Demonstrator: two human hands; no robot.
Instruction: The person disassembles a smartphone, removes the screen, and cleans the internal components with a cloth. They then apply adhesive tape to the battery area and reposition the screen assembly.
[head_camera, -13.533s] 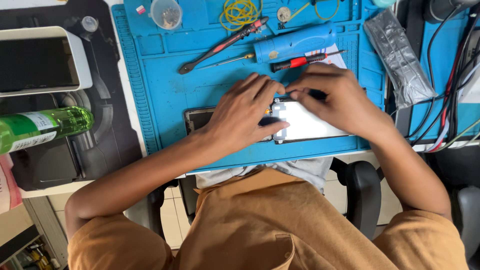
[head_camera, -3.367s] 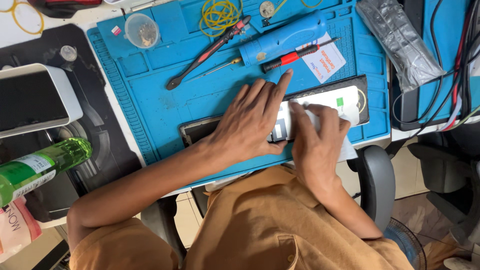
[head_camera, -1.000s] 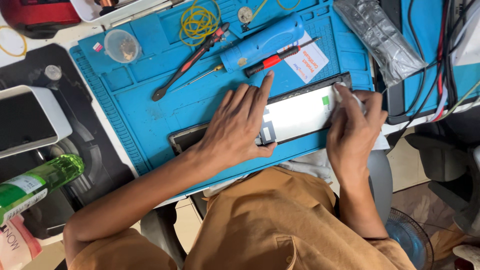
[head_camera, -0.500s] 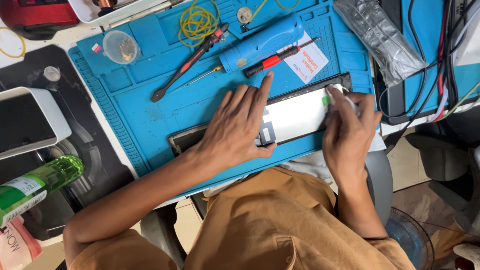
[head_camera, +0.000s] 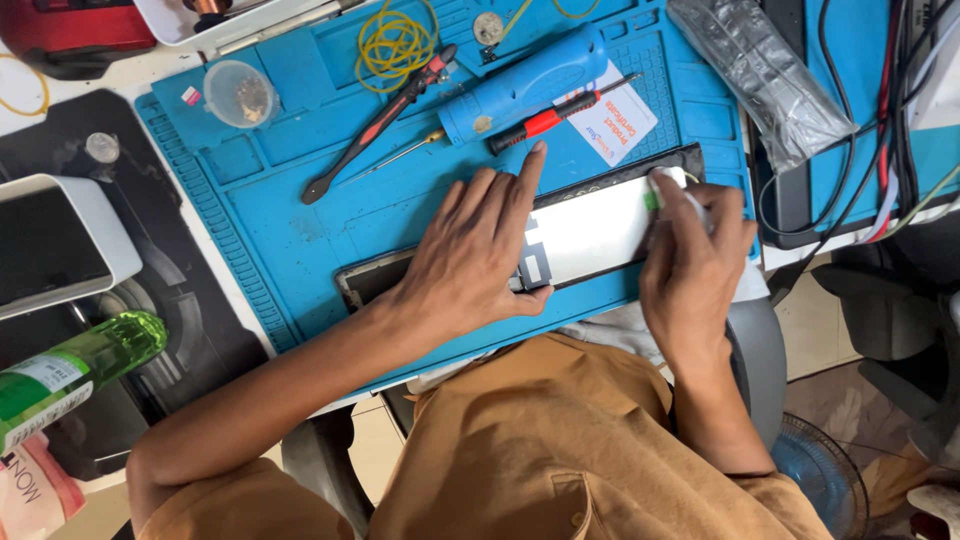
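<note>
A blue silicone work mat (head_camera: 300, 240) covers the middle of a cluttered bench, seen from above. On its near edge lies an opened phone (head_camera: 590, 235), long side running left to right, its pale inner face turned up inside a dark frame. The left hand (head_camera: 475, 255) lies flat on the phone's left half, fingers spread and palm down, the forefinger stretched toward the far edge; it presses rather than grasps. The right hand (head_camera: 690, 265) rests on the phone's right end, its fingers curled over a small white piece with a green tab (head_camera: 655, 195) at the corner; how tightly it pinches that piece cannot be told, since the fingertips hide the contact.

Just beyond the phone, a red-handled screwdriver (head_camera: 545, 120) lies across a white card (head_camera: 620, 125), and a blue cylindrical tool (head_camera: 525, 85) sits beside it. Farther left are black-and-red tweezers (head_camera: 380, 125), a coil of yellow wire (head_camera: 395, 45), and a small clear dish (head_camera: 240, 95). Off the mat to the left, a white-framed device (head_camera: 60, 245) sits on a black pad (head_camera: 190, 330), with a green bottle (head_camera: 75, 375) near the bench edge. To the right lie a clear plastic bag (head_camera: 760, 75) and a tangle of cables (head_camera: 890, 120).
</note>
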